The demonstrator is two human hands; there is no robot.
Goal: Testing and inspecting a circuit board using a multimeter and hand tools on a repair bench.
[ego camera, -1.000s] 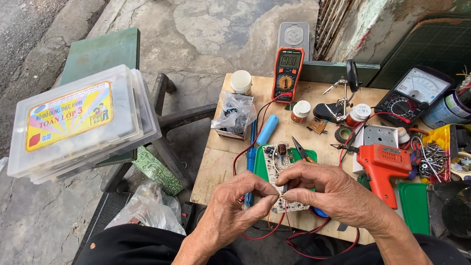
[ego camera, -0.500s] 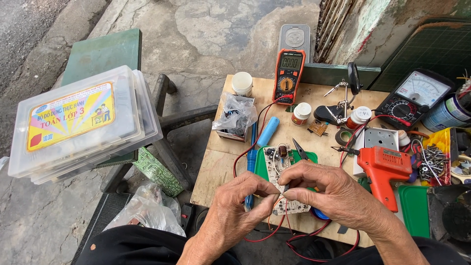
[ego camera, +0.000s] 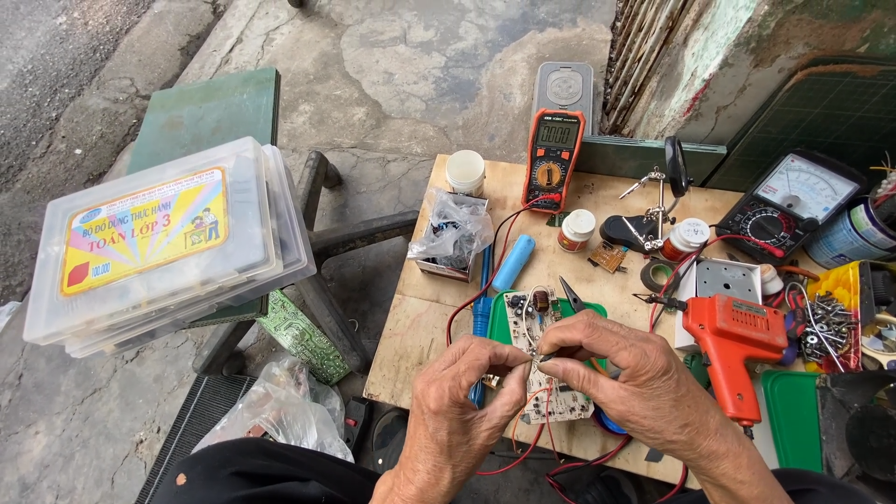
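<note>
White circuit board (ego camera: pixel 551 373) lies flat on a green mat (ego camera: pixel 504 322) near the front edge of the wooden counter (ego camera: pixel 420 317), mostly under both hands. Left hand (ego camera: pixel 462 401) comes in from below, thumb and index pressed together on something small over the board's middle; too small to tell what. Right hand (ego camera: pixel 644 378) meets it fingertip to fingertip, grip likewise pinched shut at the same spot, rest of the fingers curled over the board's right side. Red leads (ego camera: pixel 509 238) run from the orange multimeter (ego camera: pixel 553 159) at the counter's back edge down past the board and loop under the wrists. Blue tube (ego camera: pixel 513 261) lies just left of the board's top end, pliers tips (ego camera: pixel 571 294) just right of it. Orange soldering gun (ego camera: pixel 737 341) sits near the right hand, not touching. Analog meter (ego camera: pixel 789 201) at far right rear, helping-hand stand (ego camera: pixel 658 201) between the 2 meters. Clear plastic box (ego camera: pixel 163 247) with a yellow label rests on a chair well left of the counter.
</note>
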